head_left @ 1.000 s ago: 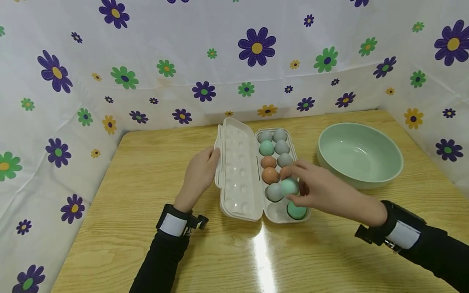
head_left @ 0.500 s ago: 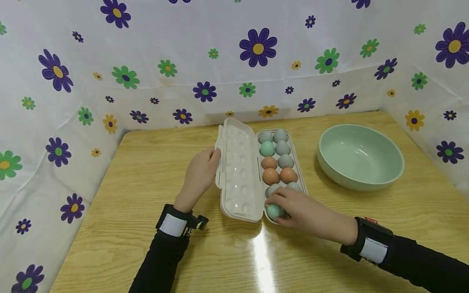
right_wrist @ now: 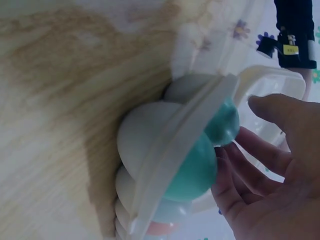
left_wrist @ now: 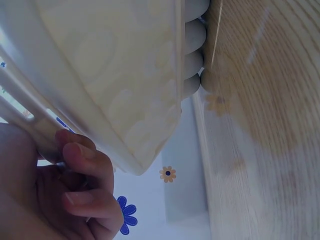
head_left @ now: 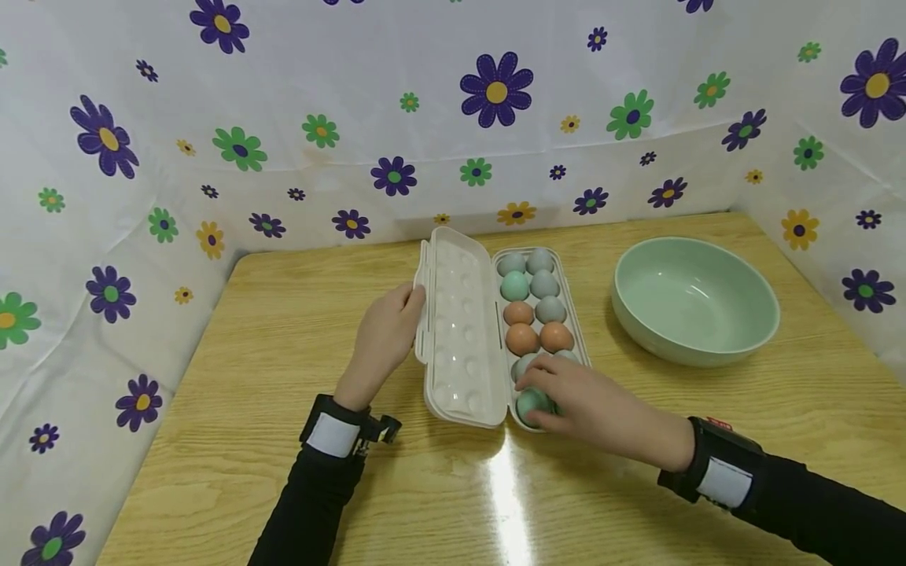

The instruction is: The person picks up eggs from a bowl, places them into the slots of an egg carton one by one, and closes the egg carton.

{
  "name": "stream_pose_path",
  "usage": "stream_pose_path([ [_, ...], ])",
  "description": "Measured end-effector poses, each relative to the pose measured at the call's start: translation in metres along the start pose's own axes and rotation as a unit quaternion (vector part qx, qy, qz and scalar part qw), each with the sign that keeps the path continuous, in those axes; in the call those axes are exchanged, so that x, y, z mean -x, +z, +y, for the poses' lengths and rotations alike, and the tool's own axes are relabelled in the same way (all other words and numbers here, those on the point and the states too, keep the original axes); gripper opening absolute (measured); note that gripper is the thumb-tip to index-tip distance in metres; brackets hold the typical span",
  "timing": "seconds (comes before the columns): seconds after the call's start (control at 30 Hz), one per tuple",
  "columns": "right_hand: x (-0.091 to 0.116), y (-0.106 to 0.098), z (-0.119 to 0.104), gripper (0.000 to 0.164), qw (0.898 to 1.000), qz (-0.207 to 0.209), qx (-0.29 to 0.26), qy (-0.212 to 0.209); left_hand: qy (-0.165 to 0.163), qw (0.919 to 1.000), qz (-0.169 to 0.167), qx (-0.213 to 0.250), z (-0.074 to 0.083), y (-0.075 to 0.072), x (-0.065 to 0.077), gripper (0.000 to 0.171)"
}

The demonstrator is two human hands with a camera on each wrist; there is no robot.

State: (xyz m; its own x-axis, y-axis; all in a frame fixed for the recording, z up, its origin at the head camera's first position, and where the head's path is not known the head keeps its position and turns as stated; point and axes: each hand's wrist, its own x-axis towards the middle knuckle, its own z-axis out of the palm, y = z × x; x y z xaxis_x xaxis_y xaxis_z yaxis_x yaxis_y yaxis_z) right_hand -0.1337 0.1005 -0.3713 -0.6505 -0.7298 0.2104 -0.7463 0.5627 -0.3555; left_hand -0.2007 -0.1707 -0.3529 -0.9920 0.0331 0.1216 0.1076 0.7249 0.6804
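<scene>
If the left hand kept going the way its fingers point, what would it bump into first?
The left hand already grips the edge of the open white plastic egg carton lid, so the lid comes first; beyond it probably lie the coloured eggs.

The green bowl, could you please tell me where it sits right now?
In the head view the green bowl stands on the wooden table, right of the open egg carton and apart from it, beyond the right hand.
</scene>
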Motion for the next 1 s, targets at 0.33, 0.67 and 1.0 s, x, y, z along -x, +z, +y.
stream_pose_path([
  [0.33,-0.002,-0.018,0.014,0.020,0.990,0.054,0.053,0.116,-0.020,0.9994,-0.029,0.006,-0.003,0.001,0.001,0.056],
  [0.67,0.010,-0.028,0.042,0.055,0.950,-0.017,-0.033,0.311,0.013,0.9938,-0.021,0.108,0.021,-0.004,0.004,0.061],
  [1.0,0.008,-0.035,0.059,0.071,0.915,-0.005,-0.226,0.335,0.084,0.9963,0.002,0.014,0.055,0.016,0.008,0.037],
])
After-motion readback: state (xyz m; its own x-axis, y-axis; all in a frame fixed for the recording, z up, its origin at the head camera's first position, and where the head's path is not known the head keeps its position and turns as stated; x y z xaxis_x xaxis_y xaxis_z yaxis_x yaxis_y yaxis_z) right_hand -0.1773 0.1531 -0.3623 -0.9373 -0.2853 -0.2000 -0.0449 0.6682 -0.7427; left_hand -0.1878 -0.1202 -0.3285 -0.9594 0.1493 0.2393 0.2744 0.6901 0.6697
